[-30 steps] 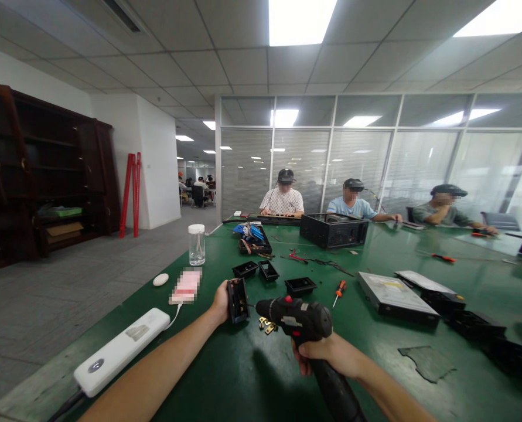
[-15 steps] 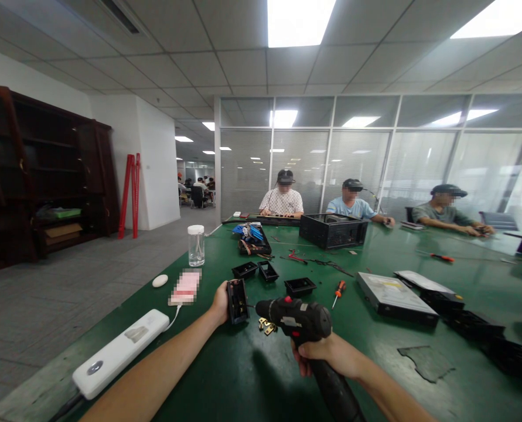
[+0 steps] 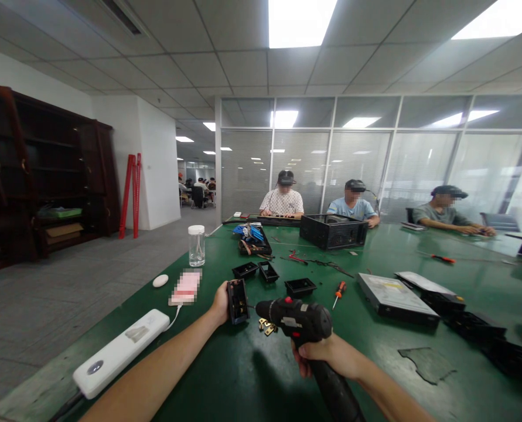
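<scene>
My left hand grips a small black plastic box by its left side, tilted so its open face and the parts inside show. In my right hand is a black cordless drill, its fingers wrapped round the handle. The drill points left, and its bit reaches the box's right edge; whether it touches a screw I cannot make out. Under the drill's nose lie several small brass pieces. Just beyond are similar black boxes, one tilted and another lying flat.
On the left are a white power strip, a phone and a lidded jar. An orange screwdriver and a silver disc drive lie on the right. A black computer case stands farther back. Co-workers sit across the green table.
My hands, the drill and the box look almost unmoved. Across the table, the co-worker in light blue has drawn an outstretched hand back toward the body.
</scene>
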A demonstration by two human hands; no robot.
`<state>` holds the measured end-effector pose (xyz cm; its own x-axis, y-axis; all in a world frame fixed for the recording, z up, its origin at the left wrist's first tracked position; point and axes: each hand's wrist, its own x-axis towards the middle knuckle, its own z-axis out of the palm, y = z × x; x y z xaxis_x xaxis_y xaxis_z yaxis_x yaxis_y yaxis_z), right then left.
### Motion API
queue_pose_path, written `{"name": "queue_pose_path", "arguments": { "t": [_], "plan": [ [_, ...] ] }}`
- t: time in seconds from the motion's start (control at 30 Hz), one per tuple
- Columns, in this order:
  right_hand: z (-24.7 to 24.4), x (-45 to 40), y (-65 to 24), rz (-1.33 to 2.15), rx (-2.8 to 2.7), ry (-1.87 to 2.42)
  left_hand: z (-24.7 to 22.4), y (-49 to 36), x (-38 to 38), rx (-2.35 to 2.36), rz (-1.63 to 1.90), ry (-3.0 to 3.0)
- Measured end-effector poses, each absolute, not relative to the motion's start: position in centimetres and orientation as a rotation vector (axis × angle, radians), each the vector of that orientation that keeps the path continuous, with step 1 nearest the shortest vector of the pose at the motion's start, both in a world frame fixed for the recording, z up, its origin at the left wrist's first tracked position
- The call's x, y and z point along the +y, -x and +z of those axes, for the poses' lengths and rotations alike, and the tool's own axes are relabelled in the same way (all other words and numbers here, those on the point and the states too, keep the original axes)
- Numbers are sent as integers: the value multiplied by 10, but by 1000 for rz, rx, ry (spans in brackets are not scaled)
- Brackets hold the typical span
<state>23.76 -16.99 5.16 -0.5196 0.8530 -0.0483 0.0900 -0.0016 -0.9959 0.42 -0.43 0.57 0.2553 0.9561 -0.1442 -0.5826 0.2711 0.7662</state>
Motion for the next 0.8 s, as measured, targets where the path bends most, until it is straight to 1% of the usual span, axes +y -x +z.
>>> {"name": "queue_pose_path", "arguments": {
  "t": [0.8],
  "plan": [
    [54, -171, -236, 1586, -1648, 950, 4, -3, -3, 670, 1146, -657]
  ]
}}
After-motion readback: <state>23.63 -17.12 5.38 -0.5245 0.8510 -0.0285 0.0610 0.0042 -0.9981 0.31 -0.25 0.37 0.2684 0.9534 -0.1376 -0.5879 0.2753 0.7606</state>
